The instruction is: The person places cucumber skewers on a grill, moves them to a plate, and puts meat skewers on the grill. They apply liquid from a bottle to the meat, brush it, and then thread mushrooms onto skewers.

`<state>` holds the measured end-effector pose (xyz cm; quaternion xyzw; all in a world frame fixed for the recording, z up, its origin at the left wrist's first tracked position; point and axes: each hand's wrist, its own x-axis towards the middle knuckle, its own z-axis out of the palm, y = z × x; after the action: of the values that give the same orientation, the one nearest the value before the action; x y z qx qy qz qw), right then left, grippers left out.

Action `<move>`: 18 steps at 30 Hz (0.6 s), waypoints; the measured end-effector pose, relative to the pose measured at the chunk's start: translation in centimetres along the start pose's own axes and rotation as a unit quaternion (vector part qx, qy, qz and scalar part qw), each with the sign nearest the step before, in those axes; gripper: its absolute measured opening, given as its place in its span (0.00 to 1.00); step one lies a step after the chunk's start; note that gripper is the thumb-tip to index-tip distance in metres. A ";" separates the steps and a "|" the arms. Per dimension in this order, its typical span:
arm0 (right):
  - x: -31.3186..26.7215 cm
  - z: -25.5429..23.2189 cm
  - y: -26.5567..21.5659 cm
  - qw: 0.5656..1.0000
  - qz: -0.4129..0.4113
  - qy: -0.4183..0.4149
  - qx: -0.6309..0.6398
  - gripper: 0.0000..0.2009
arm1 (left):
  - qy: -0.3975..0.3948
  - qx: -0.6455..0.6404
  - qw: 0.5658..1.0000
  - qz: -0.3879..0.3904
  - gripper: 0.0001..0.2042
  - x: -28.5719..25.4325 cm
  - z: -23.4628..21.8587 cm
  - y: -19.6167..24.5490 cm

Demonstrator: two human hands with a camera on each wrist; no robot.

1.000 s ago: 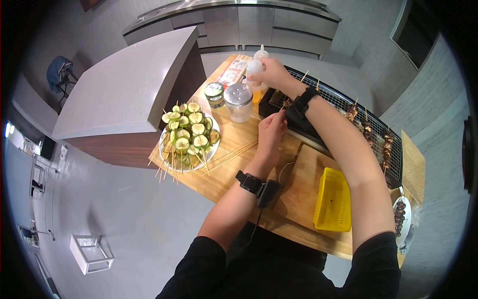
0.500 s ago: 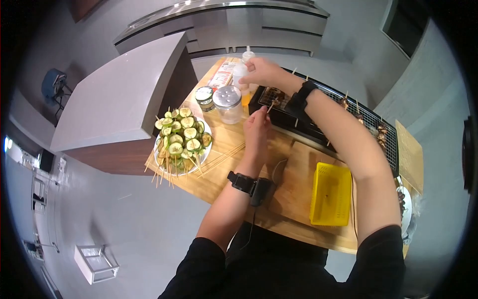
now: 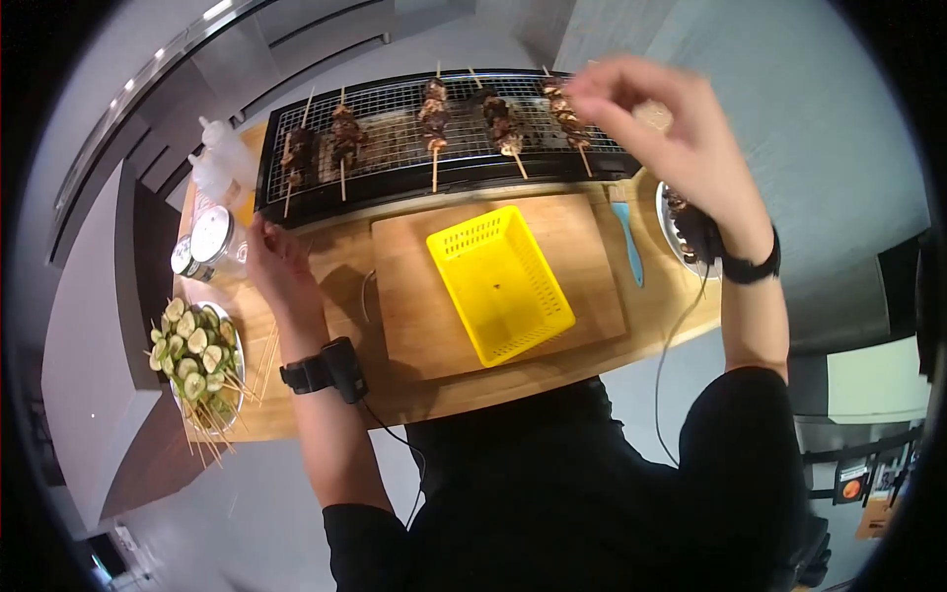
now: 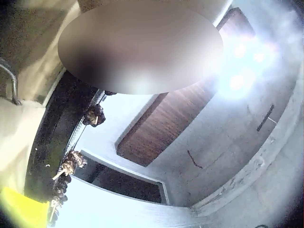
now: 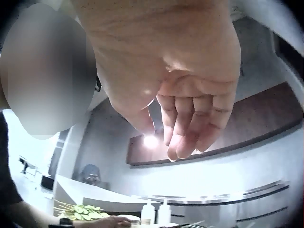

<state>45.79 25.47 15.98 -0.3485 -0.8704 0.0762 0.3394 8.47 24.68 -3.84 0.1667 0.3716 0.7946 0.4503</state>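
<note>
My right hand [image 3: 681, 128] is raised over the right end of the grill [image 3: 395, 178], with nothing seen in it. In the right wrist view its fingers [image 5: 183, 126] hang relaxed, with the thumb apart. My left hand [image 3: 283, 266] hovers by the grill's front left corner, fingers loosely bent and nothing visible in them. Just right of it lies the leftmost meat skewer [image 3: 298, 153]. Several more skewers of browned meat [image 3: 433, 113] lie across the wire grate. In the left wrist view the hand is not seen.
A yellow basket [image 3: 498, 286] sits on a wooden cutting board [image 3: 404, 326]. Right of it lie a blue brush [image 3: 631, 247] and a plate [image 3: 666, 222] of meat skewers. At left are squeeze bottles [image 3: 212, 178], a shaker jar [image 3: 214, 235], a small jar [image 3: 185, 259] and zucchini skewers [image 3: 197, 345].
The head view has turned right. My right hand has let go of the squeeze bottle and swung over the grill's right end. My left hand has released the skewer it pinched.
</note>
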 end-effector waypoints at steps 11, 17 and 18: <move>-17.8 3.7 7.0 0.935 0.285 -0.061 -0.202 0.08 | 0.002 0.080 0.997 -0.011 0.12 0.6 -1.1 0.7; -20.2 5.4 8.6 0.913 0.285 -0.080 -0.281 0.16 | 0.063 0.172 0.982 -0.042 0.08 0.8 -1.2 0.5; -20.0 6.1 8.8 0.913 0.289 -0.083 -0.276 0.16 | 0.034 0.157 0.986 -0.041 0.07 1.1 -1.9 0.4</move>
<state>57.30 19.52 -2.65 -0.6572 -0.7429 -0.0436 0.1196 6.49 24.66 -4.89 0.1925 0.5139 0.7121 0.4379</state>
